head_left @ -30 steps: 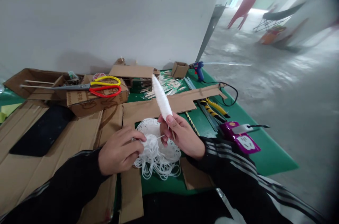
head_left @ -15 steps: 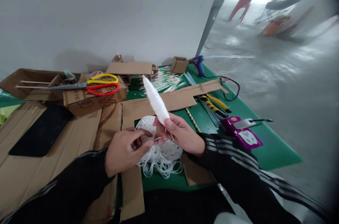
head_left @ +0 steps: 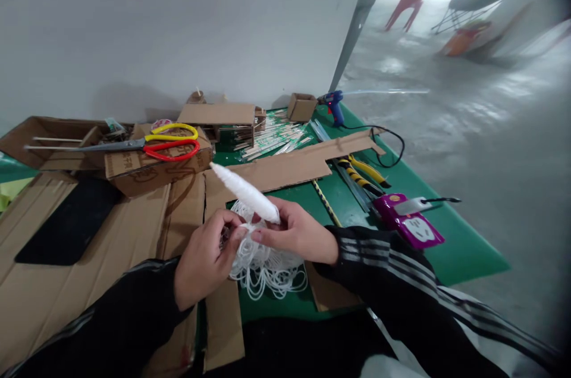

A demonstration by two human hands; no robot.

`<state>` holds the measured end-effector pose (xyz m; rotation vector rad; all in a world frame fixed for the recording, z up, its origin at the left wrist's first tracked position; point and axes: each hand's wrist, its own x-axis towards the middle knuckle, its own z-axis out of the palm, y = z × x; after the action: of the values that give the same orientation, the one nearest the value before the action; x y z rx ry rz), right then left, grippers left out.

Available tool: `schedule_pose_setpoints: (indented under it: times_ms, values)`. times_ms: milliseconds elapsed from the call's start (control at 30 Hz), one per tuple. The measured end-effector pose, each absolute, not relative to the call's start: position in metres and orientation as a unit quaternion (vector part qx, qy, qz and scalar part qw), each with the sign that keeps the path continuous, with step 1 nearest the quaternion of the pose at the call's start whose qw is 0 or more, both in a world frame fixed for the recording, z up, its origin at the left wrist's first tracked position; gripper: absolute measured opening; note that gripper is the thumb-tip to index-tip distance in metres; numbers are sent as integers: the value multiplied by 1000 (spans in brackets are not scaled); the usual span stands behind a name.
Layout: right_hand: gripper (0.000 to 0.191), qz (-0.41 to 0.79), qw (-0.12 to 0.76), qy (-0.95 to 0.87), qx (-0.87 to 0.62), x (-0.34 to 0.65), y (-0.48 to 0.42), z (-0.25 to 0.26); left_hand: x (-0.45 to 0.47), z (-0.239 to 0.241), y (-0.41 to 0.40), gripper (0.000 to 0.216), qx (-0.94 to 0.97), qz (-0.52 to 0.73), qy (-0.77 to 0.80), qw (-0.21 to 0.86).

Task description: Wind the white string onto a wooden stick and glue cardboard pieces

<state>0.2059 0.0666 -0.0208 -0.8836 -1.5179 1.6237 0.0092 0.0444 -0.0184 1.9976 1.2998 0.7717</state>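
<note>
My right hand (head_left: 306,232) is closed around the lower end of a white tapered spindle of wound cord (head_left: 245,190). Its narrow tip points up and to the left. Just beside it, my left hand (head_left: 205,262) has thumb and forefinger pinched on a strand of white cord (head_left: 244,229). Both hands' fingertips nearly meet. Below them a loose heap of white cord (head_left: 276,277) lies on the green tabletop (head_left: 464,253), partly covered by the hands. The spindle's lower end is hidden in my right fingers.
Red-and-yellow scissors (head_left: 172,144) lie on a cardboard box (head_left: 156,166) at the left, near a flat black panel (head_left: 69,220). Cardboard strips (head_left: 267,171) surround the cord. Toward the right are a blue glue gun (head_left: 333,108), yellow-black pliers (head_left: 357,175) and a purple power strip (head_left: 410,220).
The spindle has tipped over to the left, from steep to a lower slant. My right hand has turned with it, and my left fingers have closed in and moved slightly left.
</note>
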Motion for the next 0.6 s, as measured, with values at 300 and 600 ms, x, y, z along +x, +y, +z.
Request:
schedule_pose_setpoints:
  times_ms: [300, 600]
  values:
    - [9, 572, 314, -658, -376, 206, 68, -20, 10, -20, 41, 8, 774, 308, 496, 243]
    - [8, 564, 307, -672, -370, 207, 70, -21, 13, -25, 44, 20, 641, 330, 500, 481]
